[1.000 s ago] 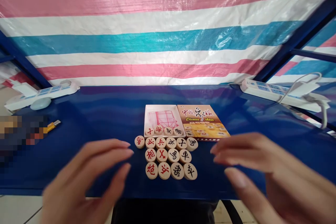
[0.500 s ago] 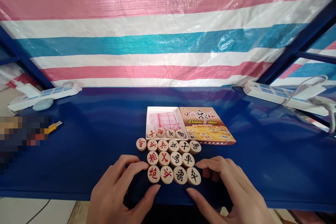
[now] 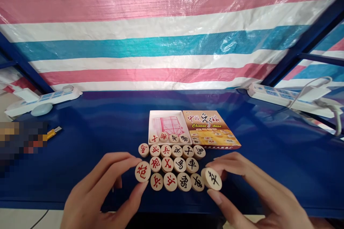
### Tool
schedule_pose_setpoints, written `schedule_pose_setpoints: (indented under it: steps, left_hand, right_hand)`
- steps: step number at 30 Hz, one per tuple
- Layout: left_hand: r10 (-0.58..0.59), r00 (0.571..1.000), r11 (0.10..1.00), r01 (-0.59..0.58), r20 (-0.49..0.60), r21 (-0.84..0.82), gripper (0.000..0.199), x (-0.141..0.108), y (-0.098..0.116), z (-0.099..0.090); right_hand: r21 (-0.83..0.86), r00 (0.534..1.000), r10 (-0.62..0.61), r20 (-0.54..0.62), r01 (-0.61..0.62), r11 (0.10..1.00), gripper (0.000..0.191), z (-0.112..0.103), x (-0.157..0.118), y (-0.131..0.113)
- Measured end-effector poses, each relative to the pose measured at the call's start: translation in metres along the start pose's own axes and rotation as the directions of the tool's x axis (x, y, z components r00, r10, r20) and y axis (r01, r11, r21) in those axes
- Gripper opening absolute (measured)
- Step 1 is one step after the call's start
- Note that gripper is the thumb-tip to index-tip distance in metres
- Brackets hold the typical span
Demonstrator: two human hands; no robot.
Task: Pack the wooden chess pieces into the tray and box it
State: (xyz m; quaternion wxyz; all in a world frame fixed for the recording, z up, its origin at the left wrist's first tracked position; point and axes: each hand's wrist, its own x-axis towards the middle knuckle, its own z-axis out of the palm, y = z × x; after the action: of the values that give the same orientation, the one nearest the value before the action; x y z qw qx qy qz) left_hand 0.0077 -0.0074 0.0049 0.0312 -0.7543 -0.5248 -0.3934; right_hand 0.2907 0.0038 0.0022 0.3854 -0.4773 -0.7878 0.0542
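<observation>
My left hand (image 3: 107, 186) pinches a round wooden Chinese chess piece with a red character (image 3: 142, 171) between thumb and fingers, just left of the front rows. On the other side, my right hand (image 3: 252, 189) is closed on a piece with a black character (image 3: 213, 179), tilted at the right end of the front row. Between the hands stand rows of stacked pieces, red-marked ones (image 3: 170, 181) on the left and black-marked ones (image 3: 184, 181) on the right. Behind them lies the open white box (image 3: 152, 121), with several pieces along its near side.
The printed box lid (image 3: 212, 128) lies right of the white box on the blue table (image 3: 107, 114). Power strips (image 3: 290, 100) stand at both back corners, with a pale mouse (image 3: 41, 109) at the left one. A yellow cutter (image 3: 53, 133) lies at left. Striped sheeting hangs behind.
Each hand has taken a piece off a front-row end stack and moved it outward, left and right. Other pieces now show on top of those two stacks.
</observation>
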Motion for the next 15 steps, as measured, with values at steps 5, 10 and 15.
schedule_pose_setpoints:
  steps: [5, 10, 15]
  left_hand:
    - [0.228, 0.973, 0.972, -0.229, 0.032, 0.048, 0.02, 0.054, -0.009, 0.0]
    - [0.363, 0.931, 0.929, -0.365, 0.048, 0.055, 0.018, 0.094, -0.023, 0.033]
    - [0.387, 0.921, 0.922, -0.387, -0.039, 0.015, 0.02, 0.094, -0.031, 0.055]
  right_hand:
    - [0.082, 0.981, -0.194, -0.017, 0.194, 0.978, 0.026, -0.009, 0.051, 0.0]
    - [0.079, 0.913, -0.401, 0.076, 0.396, 0.915, 0.031, 0.007, 0.107, 0.016]
    - [0.001, 0.893, -0.448, 0.042, 0.448, 0.894, 0.034, 0.026, 0.115, 0.039]
